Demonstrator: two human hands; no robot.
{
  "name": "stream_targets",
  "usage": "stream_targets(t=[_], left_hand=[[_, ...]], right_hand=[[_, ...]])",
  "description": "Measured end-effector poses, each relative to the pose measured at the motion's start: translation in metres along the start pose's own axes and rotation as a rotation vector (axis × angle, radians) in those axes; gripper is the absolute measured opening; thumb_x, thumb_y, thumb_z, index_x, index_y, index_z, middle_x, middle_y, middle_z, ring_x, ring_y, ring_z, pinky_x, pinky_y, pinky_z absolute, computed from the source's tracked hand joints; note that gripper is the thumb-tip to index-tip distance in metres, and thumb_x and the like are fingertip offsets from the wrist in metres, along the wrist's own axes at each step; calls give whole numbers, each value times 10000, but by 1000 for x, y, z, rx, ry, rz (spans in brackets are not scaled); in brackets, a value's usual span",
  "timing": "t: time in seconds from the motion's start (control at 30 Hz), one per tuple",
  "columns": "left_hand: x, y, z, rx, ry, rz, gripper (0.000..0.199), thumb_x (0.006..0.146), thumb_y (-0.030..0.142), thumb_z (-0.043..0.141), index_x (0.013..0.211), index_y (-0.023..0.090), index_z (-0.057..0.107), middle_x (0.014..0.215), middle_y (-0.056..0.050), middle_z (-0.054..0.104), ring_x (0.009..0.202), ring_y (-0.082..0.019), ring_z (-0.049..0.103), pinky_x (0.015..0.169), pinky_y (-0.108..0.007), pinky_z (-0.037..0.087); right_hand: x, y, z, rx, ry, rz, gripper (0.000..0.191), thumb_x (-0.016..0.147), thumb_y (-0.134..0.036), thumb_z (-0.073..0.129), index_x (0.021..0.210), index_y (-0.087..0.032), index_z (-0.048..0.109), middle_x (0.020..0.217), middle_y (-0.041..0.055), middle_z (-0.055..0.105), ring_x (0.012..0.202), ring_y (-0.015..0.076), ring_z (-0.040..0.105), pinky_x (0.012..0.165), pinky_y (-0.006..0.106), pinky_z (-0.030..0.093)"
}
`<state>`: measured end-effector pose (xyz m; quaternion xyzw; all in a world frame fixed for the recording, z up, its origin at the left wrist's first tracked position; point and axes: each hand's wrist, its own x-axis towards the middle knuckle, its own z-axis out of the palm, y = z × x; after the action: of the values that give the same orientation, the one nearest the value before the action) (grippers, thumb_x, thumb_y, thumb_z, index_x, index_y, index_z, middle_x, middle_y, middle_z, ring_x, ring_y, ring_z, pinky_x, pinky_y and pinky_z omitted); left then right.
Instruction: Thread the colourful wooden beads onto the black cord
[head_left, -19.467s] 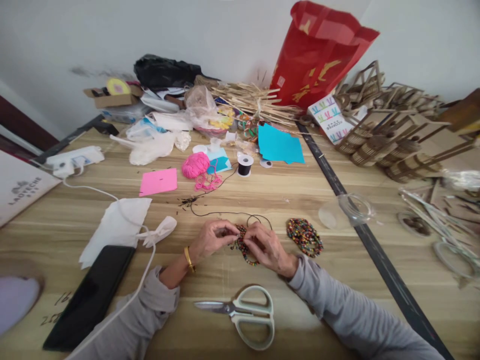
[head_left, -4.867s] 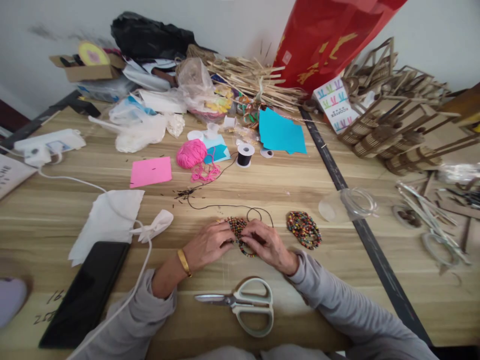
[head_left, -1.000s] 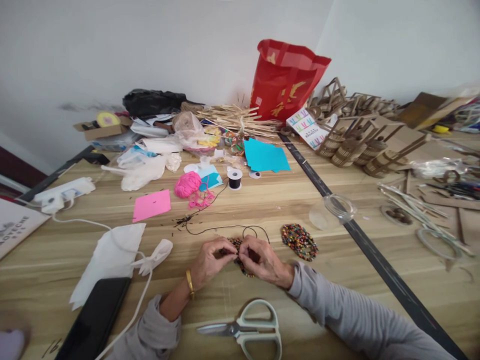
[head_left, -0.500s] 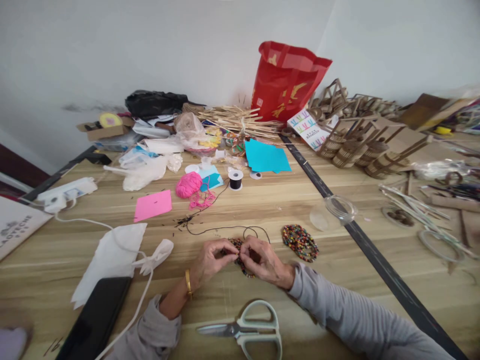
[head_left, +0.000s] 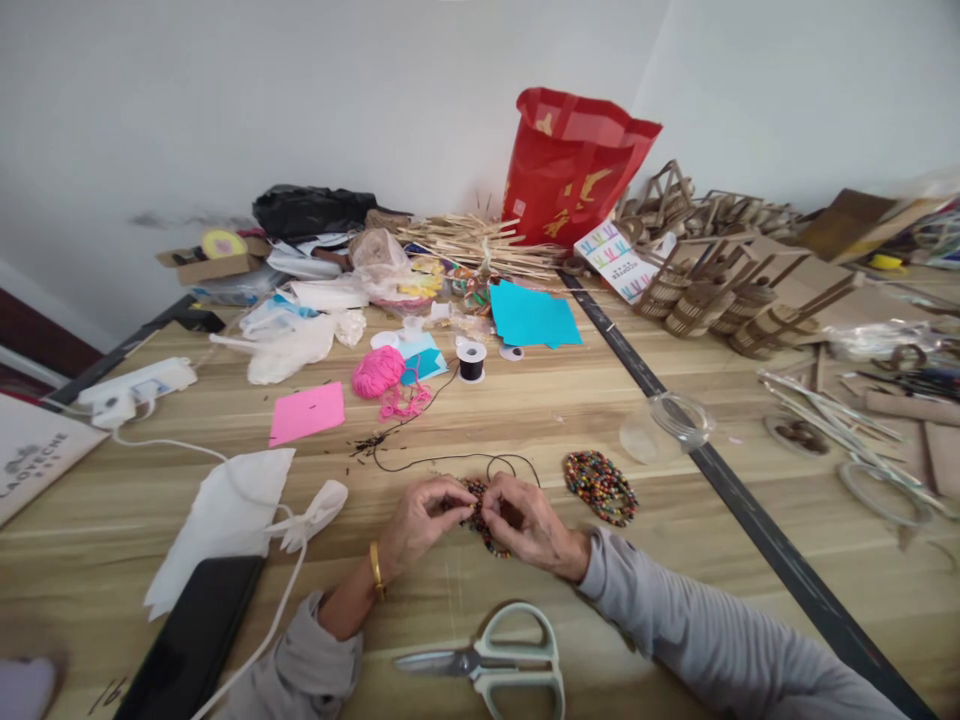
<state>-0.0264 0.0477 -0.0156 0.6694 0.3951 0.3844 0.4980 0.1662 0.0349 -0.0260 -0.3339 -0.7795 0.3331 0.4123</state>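
Close to the front of the worktop (head_left: 510, 415), the beads (head_left: 475, 488) lie between the left hand (head_left: 420, 525) and the right hand (head_left: 531, 522), touching both. Each grip is pinched, thumb to fingertip; what sits between the tips is too small to tell. Below them, a short loop of the beads hangs out toward the scissors (head_left: 466, 660), which lie with blades pointing left. Black cord (head_left: 427, 459) runs from near the spool (head_left: 472, 368) and curls just behind the right hand. Beside that hand, well apart from the scissors, rests a bead coil (head_left: 596, 480).
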Motion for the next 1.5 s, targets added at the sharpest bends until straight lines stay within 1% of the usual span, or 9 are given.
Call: stream_targets(t=[0.13, 0.37, 0.53, 0.77, 1.0, 1.2, 1.4, 1.5], left_hand=[[1, 0, 0, 3, -1, 27, 103, 732, 229, 692, 748, 131, 718, 758, -71, 686, 712, -159, 616, 671, -265, 485], [1, 4, 1, -22, -23, 17, 71, 725, 199, 694, 722, 128, 698, 740, -60, 673, 708, -154, 614, 665, -253, 477], [1, 1, 1, -12, -28, 17, 83, 728, 210, 692, 721, 127, 692, 743, -63, 670, 713, -160, 613, 673, -260, 477], [1, 4, 0, 29, -41, 21, 49, 725, 176, 683, 721, 129, 695, 741, -63, 678, 712, -159, 618, 672, -256, 476], [1, 6, 0, 20, -22, 12, 48, 725, 179, 680, 720, 133, 695, 750, -58, 679, 720, -158, 619, 688, -260, 488], [1, 5, 0, 35, -33, 19, 61, 735, 191, 673, 725, 135, 696, 751, -61, 681, 718, -160, 618, 675, -261, 485], [1, 6, 0, 22, -32, 21, 47, 728, 174, 676, 730, 132, 696, 753, -62, 679, 720, -157, 620, 682, -258, 489], [1, 7, 0, 30, -38, 23, 61, 734, 193, 679, 732, 136, 700, 750, -62, 681, 719, -158, 619, 681, -258, 489]], right_hand=[[1, -1, 0, 2, 9, -4, 107, 873, -210, 499, 779, -168, 531, 665, 7, 518, 577, 105, 467, 508, 198, 376], [2, -5, -1, 3, 1, 4, 111, 873, -218, 496, 777, -170, 526, 660, 3, 506, 573, 104, 457, 498, 197, 365], [3, -6, -1, 13, 10, -8, 103, 859, -197, 494, 763, -172, 522, 662, 4, 501, 573, 108, 454, 516, 208, 365], [2, -4, -1, 17, -1, -6, 85, 850, -183, 499, 771, -169, 529, 671, 11, 512, 598, 114, 460, 520, 209, 371], [2, -4, -1, 12, -7, -19, 88, 859, -194, 495, 779, -174, 525, 671, 10, 513, 597, 117, 466, 526, 214, 379], [2, -2, -1, 15, -6, -18, 98, 866, -209, 497, 776, -178, 522, 672, 8, 512, 592, 116, 463, 528, 214, 381], [1, -1, -1, 16, -11, -15, 74, 853, -179, 495, 787, -174, 528, 680, 11, 517, 603, 118, 471, 525, 212, 381], [1, -1, 0, 12, -10, -7, 77, 855, -181, 497, 786, -174, 531, 679, 11, 518, 603, 116, 468, 518, 208, 379]])
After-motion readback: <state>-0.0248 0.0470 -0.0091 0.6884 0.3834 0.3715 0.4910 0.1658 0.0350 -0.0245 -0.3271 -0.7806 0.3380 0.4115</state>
